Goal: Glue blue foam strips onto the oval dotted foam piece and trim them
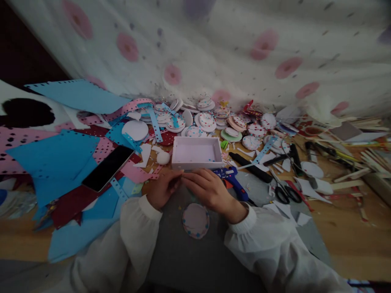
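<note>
Both your hands, left hand (163, 188) and right hand (207, 188), met fingertips pinched together, grip contents unclear, near the white tray (197, 154), a decorated disc (196, 220) nearer.

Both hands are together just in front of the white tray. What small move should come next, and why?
Probably bring the hands back down to the pink disc. The left hand and right hand meet fingertip to fingertip beside the white tray, as if pinching something too small to see, and the disc already carries dots along its edge.
</note>
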